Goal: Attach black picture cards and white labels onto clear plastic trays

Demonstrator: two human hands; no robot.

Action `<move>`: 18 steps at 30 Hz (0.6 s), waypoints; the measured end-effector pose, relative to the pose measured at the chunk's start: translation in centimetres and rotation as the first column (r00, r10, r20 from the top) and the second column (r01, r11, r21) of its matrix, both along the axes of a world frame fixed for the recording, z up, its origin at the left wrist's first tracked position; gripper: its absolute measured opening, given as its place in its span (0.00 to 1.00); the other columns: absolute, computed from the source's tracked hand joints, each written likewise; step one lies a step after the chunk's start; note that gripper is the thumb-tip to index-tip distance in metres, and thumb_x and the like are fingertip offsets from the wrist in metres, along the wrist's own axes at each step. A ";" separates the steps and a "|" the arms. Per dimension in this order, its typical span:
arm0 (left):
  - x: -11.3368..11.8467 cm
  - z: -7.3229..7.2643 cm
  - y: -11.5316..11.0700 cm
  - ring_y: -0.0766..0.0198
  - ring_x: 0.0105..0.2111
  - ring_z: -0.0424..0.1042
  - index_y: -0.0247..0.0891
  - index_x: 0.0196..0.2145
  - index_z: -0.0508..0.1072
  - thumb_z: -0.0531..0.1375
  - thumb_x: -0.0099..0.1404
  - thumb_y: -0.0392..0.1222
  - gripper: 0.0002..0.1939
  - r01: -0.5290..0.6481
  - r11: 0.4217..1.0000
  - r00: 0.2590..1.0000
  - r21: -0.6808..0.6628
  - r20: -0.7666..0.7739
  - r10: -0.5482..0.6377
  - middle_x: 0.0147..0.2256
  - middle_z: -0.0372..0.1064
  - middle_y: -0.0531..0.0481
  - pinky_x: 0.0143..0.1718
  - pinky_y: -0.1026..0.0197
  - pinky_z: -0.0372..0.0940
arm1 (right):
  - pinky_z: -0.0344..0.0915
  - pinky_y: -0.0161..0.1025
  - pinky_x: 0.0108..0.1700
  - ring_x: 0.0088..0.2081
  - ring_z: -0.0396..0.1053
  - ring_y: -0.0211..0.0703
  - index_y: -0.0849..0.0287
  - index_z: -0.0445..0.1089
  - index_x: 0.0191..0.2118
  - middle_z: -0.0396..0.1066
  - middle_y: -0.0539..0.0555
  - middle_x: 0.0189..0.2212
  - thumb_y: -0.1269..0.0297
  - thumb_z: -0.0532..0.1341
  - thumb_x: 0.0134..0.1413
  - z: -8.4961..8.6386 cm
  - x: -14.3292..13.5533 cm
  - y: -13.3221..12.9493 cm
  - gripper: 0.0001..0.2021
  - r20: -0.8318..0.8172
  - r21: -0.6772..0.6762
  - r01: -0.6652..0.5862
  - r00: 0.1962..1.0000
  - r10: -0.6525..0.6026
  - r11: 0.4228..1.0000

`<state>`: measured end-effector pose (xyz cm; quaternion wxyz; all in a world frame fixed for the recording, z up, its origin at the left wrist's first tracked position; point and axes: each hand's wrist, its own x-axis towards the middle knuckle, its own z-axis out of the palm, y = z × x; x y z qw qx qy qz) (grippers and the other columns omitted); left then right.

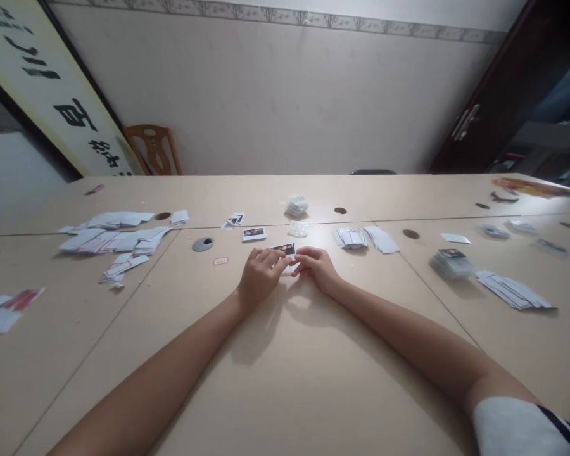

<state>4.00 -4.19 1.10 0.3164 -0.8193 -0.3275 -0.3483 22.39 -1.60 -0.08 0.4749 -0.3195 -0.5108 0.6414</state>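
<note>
Near the middle of the table, a small card with a dark printed top and white lower part (285, 249) is held between both hands. My left hand (262, 272) is closed on the card's left side, fingers over its face. My right hand (317, 268) pinches at its lower right edge, where a small white piece shows, too small to make out. Just beyond the hands lie a dark-faced card stack (254, 234) and a clear plastic packet (298, 228). Farther back sits a stack of clear sleeves (297, 204).
White papers (109, 240) spread over the left side of the table (313, 392). White cards (350, 238) and folded sheets (381, 240) lie right of centre. Farther right are a sleeve stack (452, 263) and fanned cards (513, 289). A grommet (202, 244) sits left of centre.
</note>
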 end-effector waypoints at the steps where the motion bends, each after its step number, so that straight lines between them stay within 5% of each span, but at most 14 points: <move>1: 0.0 -0.1 0.1 0.58 0.37 0.73 0.40 0.39 0.75 0.56 0.67 0.31 0.09 0.011 0.999 1.000 -0.032 -0.001 -0.011 0.36 0.76 0.48 0.39 0.55 0.60 | 0.66 0.33 0.26 0.24 0.75 0.40 0.59 0.72 0.32 0.77 0.51 0.27 0.59 0.71 0.42 0.0 0.0 0.0 0.13 0.007 0.005 0.001 1.000 -0.001 1.000; 8: 0.4 -0.4 0.5 0.54 0.47 0.71 0.37 0.44 0.72 0.59 0.66 0.37 0.09 0.081 0.902 0.989 -0.423 0.144 -0.021 0.46 0.72 0.43 0.47 0.51 0.65 | 0.66 0.34 0.28 0.25 0.75 0.40 0.60 0.74 0.32 0.76 0.51 0.27 0.57 0.71 0.44 0.0 0.1 0.0 0.13 0.022 0.021 0.030 0.999 -0.031 0.999; 14: 0.9 -0.6 0.5 0.60 0.41 0.74 0.36 0.44 0.71 0.56 0.68 0.36 0.08 0.271 0.834 0.853 -0.480 0.521 0.023 0.40 0.73 0.46 0.44 0.57 0.69 | 0.67 0.36 0.28 0.25 0.75 0.41 0.59 0.74 0.34 0.77 0.52 0.29 0.56 0.70 0.45 0.0 0.1 -0.1 0.13 0.049 0.072 0.037 0.998 -0.040 0.997; 18: 1.1 -0.7 0.5 0.62 0.39 0.74 0.37 0.39 0.74 0.58 0.66 0.34 0.05 0.292 0.821 0.805 -0.491 0.590 0.066 0.38 0.74 0.47 0.42 0.59 0.70 | 0.67 0.35 0.26 0.24 0.74 0.40 0.59 0.74 0.32 0.75 0.51 0.29 0.55 0.70 0.45 0.0 0.0 -0.2 0.13 0.091 0.106 0.066 0.993 -0.076 0.992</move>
